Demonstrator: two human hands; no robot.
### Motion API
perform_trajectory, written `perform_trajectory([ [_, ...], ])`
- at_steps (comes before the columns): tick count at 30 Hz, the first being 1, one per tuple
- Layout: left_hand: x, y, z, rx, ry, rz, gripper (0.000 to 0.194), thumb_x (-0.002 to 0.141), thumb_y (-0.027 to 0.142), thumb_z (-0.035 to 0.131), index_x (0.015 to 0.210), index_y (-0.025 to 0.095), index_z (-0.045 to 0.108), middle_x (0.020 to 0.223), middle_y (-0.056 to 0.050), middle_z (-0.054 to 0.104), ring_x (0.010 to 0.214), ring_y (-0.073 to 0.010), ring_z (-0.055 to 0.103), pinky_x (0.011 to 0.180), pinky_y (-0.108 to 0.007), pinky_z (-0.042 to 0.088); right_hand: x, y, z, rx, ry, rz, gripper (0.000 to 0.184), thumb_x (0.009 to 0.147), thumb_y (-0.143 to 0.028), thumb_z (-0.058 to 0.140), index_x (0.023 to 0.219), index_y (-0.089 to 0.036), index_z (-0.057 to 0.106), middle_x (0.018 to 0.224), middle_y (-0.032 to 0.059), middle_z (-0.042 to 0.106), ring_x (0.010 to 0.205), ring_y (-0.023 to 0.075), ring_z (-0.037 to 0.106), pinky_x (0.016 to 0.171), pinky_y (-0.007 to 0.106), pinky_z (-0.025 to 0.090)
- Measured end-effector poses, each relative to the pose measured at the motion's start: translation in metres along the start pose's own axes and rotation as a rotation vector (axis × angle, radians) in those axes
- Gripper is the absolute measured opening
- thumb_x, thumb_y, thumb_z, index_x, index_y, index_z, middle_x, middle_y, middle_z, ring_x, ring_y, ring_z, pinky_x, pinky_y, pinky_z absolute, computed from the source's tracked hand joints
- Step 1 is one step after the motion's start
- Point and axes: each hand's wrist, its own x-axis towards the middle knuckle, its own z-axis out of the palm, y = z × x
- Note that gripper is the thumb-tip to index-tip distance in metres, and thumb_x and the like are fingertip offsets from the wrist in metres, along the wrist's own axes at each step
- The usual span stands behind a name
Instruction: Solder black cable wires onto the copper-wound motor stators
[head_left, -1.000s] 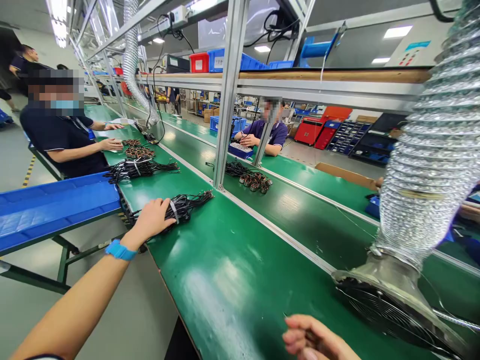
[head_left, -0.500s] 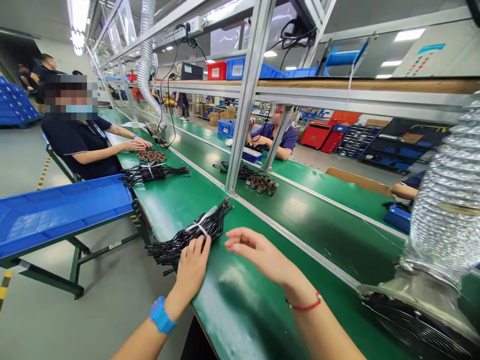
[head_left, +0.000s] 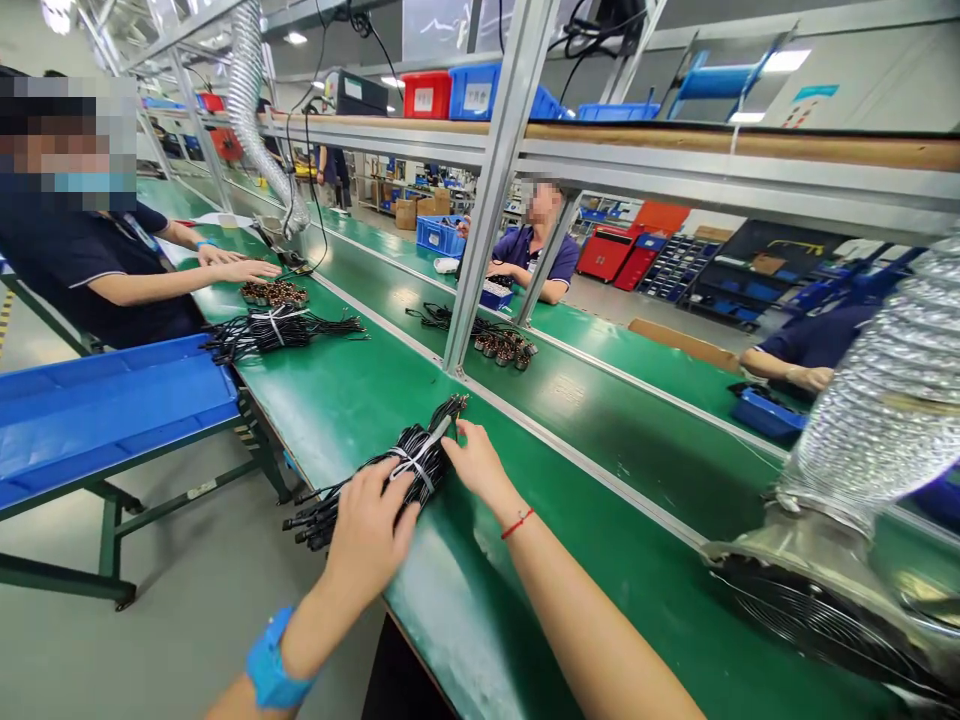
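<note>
A bundle of black cables (head_left: 409,455), tied with a white band, lies across the near edge of the green bench (head_left: 480,600). My left hand (head_left: 367,530) rests on the bundle's near part, fingers curled over the cables. My right hand (head_left: 472,462) grips the bundle just past the white band, near its far end. A blue band is on my left wrist and a red string on my right.
A second tied cable bundle (head_left: 274,330) and a pile of small coils (head_left: 274,292) lie in front of a seated person at the left. A blue tray (head_left: 105,405) juts out left. A silver duct with a fan hood (head_left: 840,590) stands at right. More coils (head_left: 502,350) sit beyond an upright post (head_left: 480,230).
My right hand has reached forward from mid-air and closed on the bundle. My left hand has slid along the bundle towards me. The view has shifted slightly.
</note>
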Motion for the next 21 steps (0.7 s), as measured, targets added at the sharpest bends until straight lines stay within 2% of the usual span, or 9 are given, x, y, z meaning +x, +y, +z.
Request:
perform_trajectory([
  [3,0.035,-0.019,-0.010,-0.077,-0.105,-0.090,0.026,0.091,0.031,0.049,0.111,0.020,0.063,0.121,-0.012,0.061,0.109,-0.0300,0.054,0.089,-0.046,0.044,0.015,0.002,0.008,0.130,-0.008,0.097,0.041,0.082,-0.050,0.055,0.090,-0.012,0.069,0.088,0.0094,0.065,0.081,0.0192,0.058,0.078,0.033,0.044],
  [6,0.060,-0.031,-0.014,-0.133,-0.191,-0.094,0.024,0.090,0.031,0.051,0.107,0.021,0.063,0.117,-0.010,0.062,0.109,-0.0289,0.055,0.090,-0.045,0.043,0.023,-0.004,0.014,0.293,-0.002,0.116,0.037,0.076,-0.050,0.059,0.075,-0.015,0.067,0.071,0.0026,0.062,0.066,0.0135,0.051,0.066,0.028,0.041],
  [11,0.072,-0.040,-0.018,-0.232,-0.294,-0.111,0.023,0.090,0.030,0.049,0.105,0.021,0.063,0.111,-0.008,0.063,0.107,-0.0268,0.056,0.096,-0.046,0.042,0.002,-0.011,0.003,0.513,-0.011,0.039,0.029,0.070,-0.046,0.064,0.079,-0.018,0.066,0.069,-0.0013,0.058,0.063,0.0115,0.048,0.061,0.026,0.038],
  [16,0.078,-0.042,-0.015,-0.317,-0.502,-0.065,0.026,0.087,0.027,0.047,0.106,0.021,0.064,0.109,-0.007,0.064,0.104,-0.0246,0.059,0.094,-0.040,0.046,-0.033,-0.001,-0.008,0.637,-0.136,-0.023,0.024,0.069,-0.042,0.069,0.073,-0.019,0.064,0.065,-0.0027,0.056,0.062,0.0112,0.049,0.062,0.026,0.039],
  [21,0.090,-0.052,-0.008,-0.307,-0.574,-0.045,0.030,0.079,0.019,0.048,0.102,0.020,0.066,0.100,-0.006,0.066,0.093,-0.0223,0.063,0.086,-0.035,0.050,-0.052,0.007,-0.010,0.687,-0.270,-0.080,0.020,0.066,-0.036,0.075,0.069,-0.017,0.066,0.075,0.0002,0.063,0.068,0.0116,0.052,0.065,0.026,0.039],
])
